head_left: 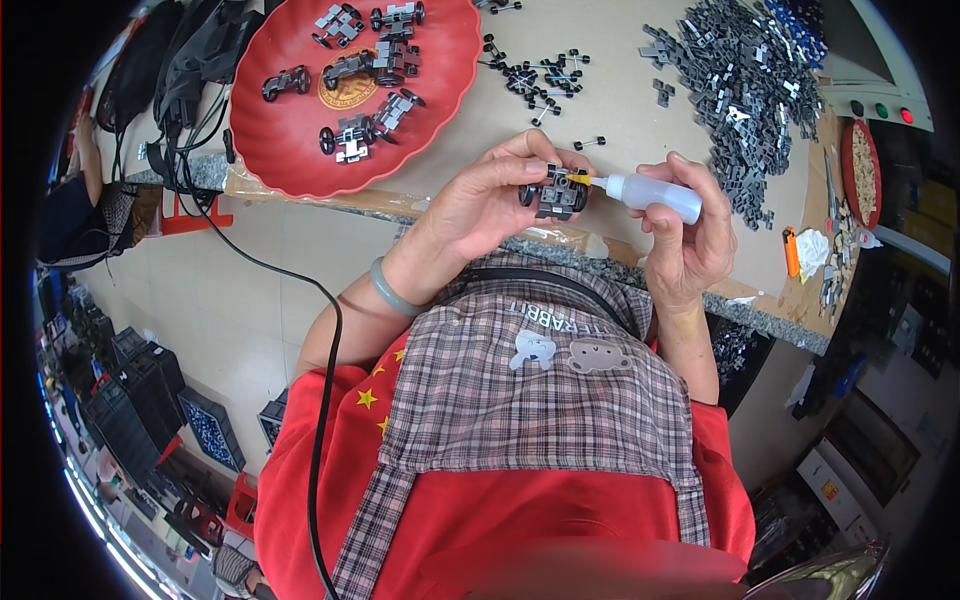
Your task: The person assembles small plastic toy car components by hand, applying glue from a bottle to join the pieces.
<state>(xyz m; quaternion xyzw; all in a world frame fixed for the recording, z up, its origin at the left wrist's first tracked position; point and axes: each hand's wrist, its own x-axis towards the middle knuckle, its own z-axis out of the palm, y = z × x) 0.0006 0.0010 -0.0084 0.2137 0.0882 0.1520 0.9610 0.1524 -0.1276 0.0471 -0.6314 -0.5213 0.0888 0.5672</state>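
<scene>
My left hand (490, 190) is closed round a small grey toy car chassis (556, 196) with black wheels, holding it up just off the table's near edge. In my right hand (695, 235) lies a translucent squeeze bottle (655, 197), gripped between thumb and fingers and tilted to the left. Its yellow needle tip (578, 179) meets the upper part of the chassis; whether any liquid comes out is too small to see. A red scalloped tray (270, 140) at the far left bears several similar chassis with wheels.
Loose black wheel-and-axle sets (545, 80) lie beyond my hands. A big heap of grey plastic parts (745, 100) spreads at the far right. Near the right edge are an orange cutter (791, 252), a white tissue (813, 252) and a red bowl (861, 175). A black cable (320, 285) hangs at my left.
</scene>
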